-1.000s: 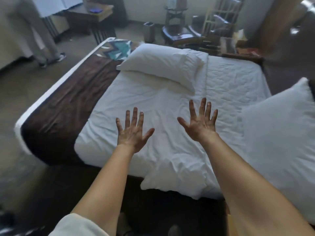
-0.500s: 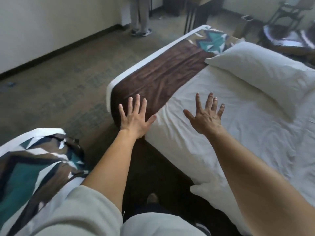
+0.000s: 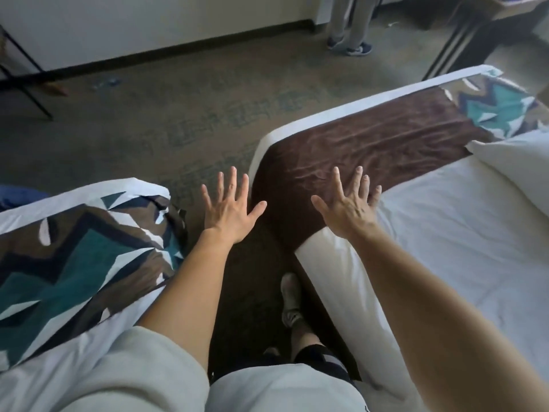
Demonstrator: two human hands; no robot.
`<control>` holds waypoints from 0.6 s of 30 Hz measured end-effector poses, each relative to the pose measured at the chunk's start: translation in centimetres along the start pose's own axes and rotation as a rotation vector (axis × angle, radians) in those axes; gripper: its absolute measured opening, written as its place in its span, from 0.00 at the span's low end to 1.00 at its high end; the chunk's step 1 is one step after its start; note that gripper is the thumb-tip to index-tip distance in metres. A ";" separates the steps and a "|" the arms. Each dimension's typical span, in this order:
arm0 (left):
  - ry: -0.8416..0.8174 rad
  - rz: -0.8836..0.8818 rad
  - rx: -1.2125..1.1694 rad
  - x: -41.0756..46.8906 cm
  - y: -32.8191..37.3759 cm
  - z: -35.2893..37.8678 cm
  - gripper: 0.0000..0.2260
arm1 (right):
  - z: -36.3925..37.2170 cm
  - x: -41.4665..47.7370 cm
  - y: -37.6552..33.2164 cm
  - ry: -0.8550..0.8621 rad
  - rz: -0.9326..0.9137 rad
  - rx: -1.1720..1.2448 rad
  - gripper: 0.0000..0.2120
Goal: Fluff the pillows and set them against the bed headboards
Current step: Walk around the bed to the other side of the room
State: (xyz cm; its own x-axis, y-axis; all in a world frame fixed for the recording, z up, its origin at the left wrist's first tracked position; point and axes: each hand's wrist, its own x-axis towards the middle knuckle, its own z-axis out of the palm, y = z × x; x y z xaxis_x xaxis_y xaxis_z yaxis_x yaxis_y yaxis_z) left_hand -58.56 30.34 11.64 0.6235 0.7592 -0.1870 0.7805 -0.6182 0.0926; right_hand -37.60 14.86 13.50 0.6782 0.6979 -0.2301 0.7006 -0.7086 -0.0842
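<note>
Both my arms are stretched out in front of me with fingers spread and nothing held. My left hand [image 3: 230,208] hovers over the gap between two beds. My right hand [image 3: 347,203] is over the corner of the right bed [image 3: 445,248], above its brown runner [image 3: 371,144]. A white pillow [image 3: 517,165] lies on that bed at the right edge of the view, well beyond my right hand. The left bed [image 3: 74,254] shows only its foot, covered by a brown, teal and white patterned runner. No headboard is in view.
Patterned carpet [image 3: 193,114] fills the floor ahead. Another person's legs and shoes [image 3: 350,40] stand near the far wall. Black table legs [image 3: 454,40] are at the top right, a folding stand's legs [image 3: 23,84] at the left. My foot [image 3: 291,295] is in the narrow aisle.
My view has swung left, away from the white pillows, and now takes in the aisle and the foot of the second bed. Both hands stayed open and spread throughout.
</note>
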 end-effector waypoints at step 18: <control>0.042 -0.239 -0.024 20.8 -5.0 -3.6 0.37 | -3.9 26.7 -10.7 -0.040 -0.294 -0.054 0.40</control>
State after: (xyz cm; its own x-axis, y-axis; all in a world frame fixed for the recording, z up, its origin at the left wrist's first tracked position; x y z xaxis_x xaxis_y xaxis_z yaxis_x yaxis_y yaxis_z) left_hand -49.37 49.95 10.79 0.4218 0.8914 -0.1660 0.9067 -0.4152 0.0744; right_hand -26.12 41.53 12.07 0.4359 0.8670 -0.2414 0.8773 -0.4692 -0.1013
